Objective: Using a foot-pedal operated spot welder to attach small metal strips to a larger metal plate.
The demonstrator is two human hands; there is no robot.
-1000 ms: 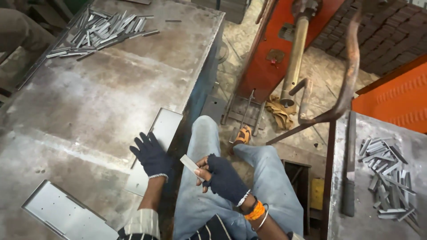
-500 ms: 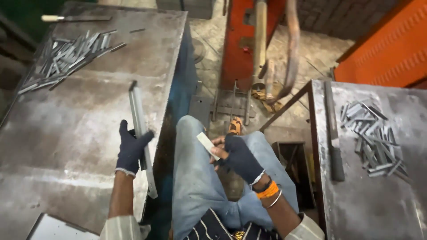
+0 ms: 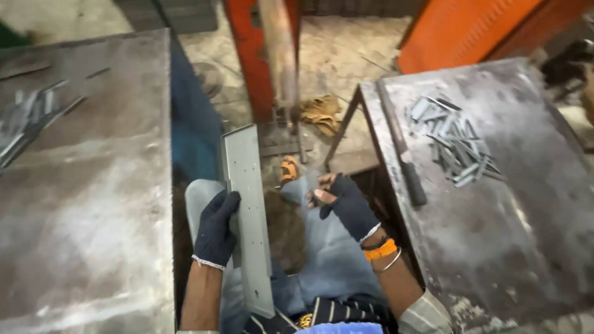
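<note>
My left hand [image 3: 215, 230], in a dark glove, grips a long grey metal plate [image 3: 246, 185] by its left edge. The plate has small holes and stands nearly upright over my left thigh, between the two tables. My right hand [image 3: 348, 203], in a dark fingerless glove with orange bangles at the wrist, hovers over my right knee with its fingers curled. Whether anything lies in those fingers is hidden. The two hands are apart, the plate between them.
A worn steel table [image 3: 80, 198] on the left carries loose metal strips [image 3: 28, 120]. The right steel table [image 3: 513, 222] bears a pile of small strips [image 3: 456, 141] and a dark-handled tool [image 3: 409, 173]. Ahead stand a red machine frame [image 3: 250, 55] and yellow cloth [image 3: 322, 111].
My left hand has lifted the long plate off the left table's edge and brought it over my lap. My right hand stayed over my knee; the small strip it held is no longer visible.
</note>
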